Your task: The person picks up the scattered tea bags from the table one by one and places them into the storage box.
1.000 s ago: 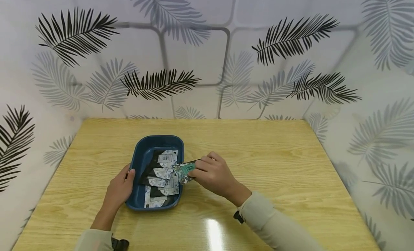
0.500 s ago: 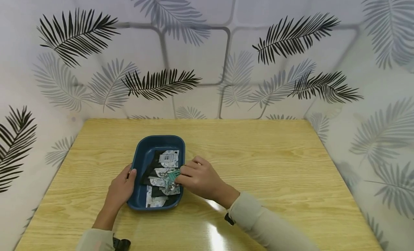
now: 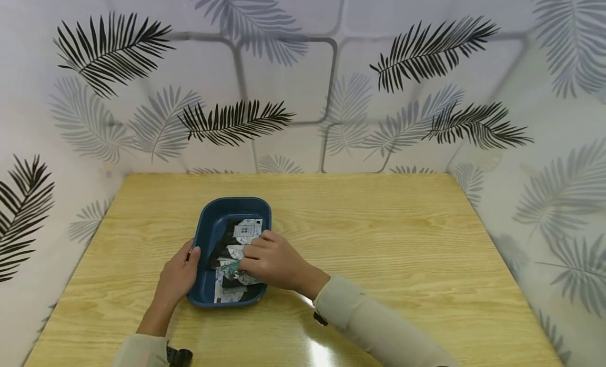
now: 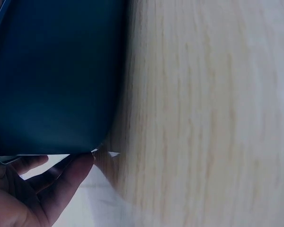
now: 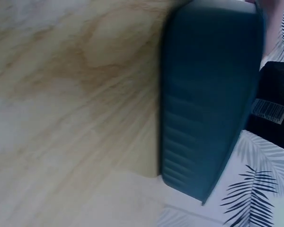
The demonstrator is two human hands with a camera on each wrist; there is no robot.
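Note:
A dark blue rectangular bin (image 3: 207,289) stands on the table, left of the middle. My left hand (image 3: 177,275) grips its left side, thumb over the rim. In the left wrist view, the fingers of that hand (image 4: 42,189) lie against the outside of the wall. Over the bin, my right hand (image 3: 272,259) pinches a small shiny packet with a green label (image 3: 231,271). The right wrist view shows that packet's black back (image 5: 267,97) with a white barcode, past the bin wall. Several black and white patterned packets (image 3: 243,230) overlap inside the bin, partly hidden by the right hand.
The light wood table (image 3: 379,241) extends to the right of the bin. Behind it stands a backdrop (image 3: 293,83) printed with leaves. Dark wrist straps show at both sleeves (image 3: 347,309).
My right hand has moved left with the packet, from beside the bin's right rim to above the packets inside. My left hand has stayed on the bin.

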